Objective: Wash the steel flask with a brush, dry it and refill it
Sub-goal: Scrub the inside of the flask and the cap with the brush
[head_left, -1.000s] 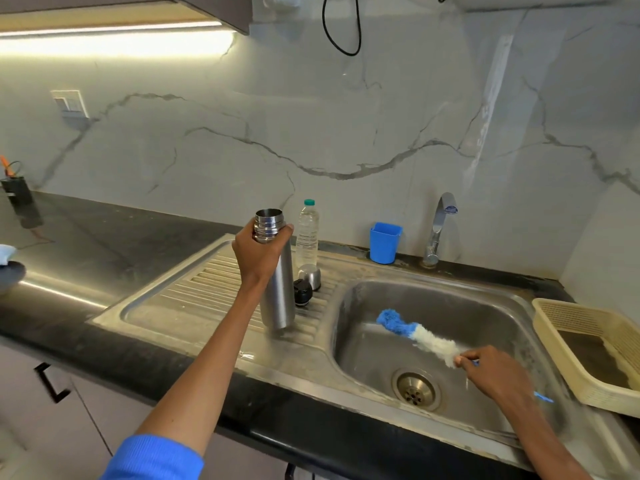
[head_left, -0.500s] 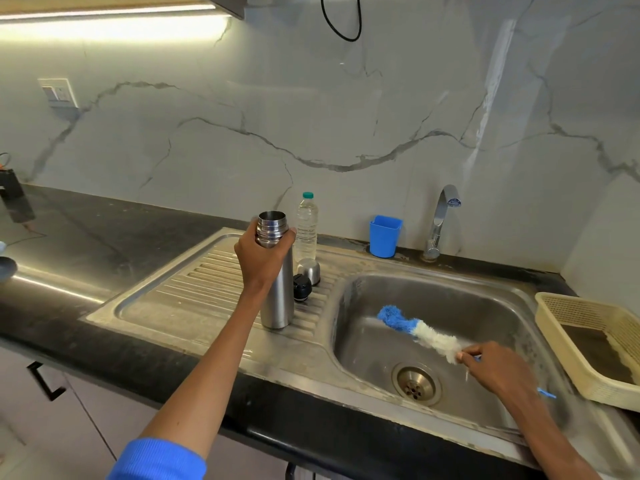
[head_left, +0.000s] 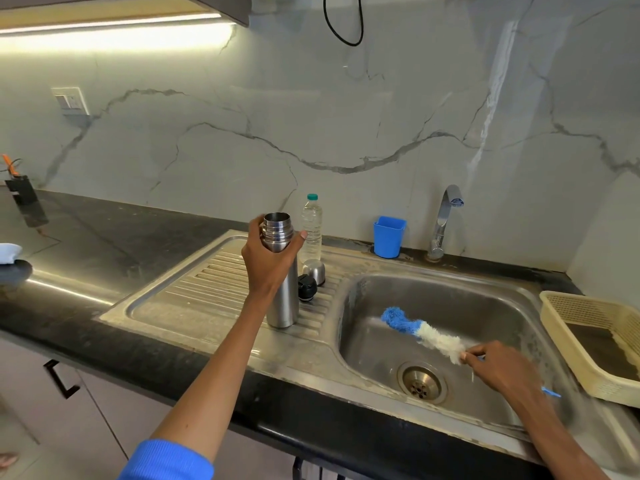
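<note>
My left hand [head_left: 268, 258] grips the steel flask [head_left: 281, 271] near its open threaded neck, fingers [head_left: 300, 236] curled round it, and the flask stands upright on the ribbed drainboard [head_left: 194, 289] of the steel sink [head_left: 346, 362]. Just beside it sit its black stopper [head_left: 307, 287] and steel cap [head_left: 314, 271], both off, with a plastic water bottle [head_left: 311, 226] behind them.

My right hand [head_left: 502, 367] is down in the basin, pinching the bottle brush [head_left: 424, 332] at the base of its white bristles; the blue tip points toward the flask, and a bit of blue handle [head_left: 550, 392] pokes out past my wrist.

I judge I'm at the very start of the washing: flask opened, brush in hand, no water running from the tap [head_left: 445, 220] that I can see. Next I'd need to bring the flask over the basin, tilt the mouth toward the brush, and feed the blue end straight in. The neck looks narrow, so the bristles must line up squarely. My grip sits so close to the bristles that I'd likely want to shift back along the handle for reach.

A blue cup [head_left: 388, 237] stands by the tap, a cream basket [head_left: 595, 344] to the right.
</note>
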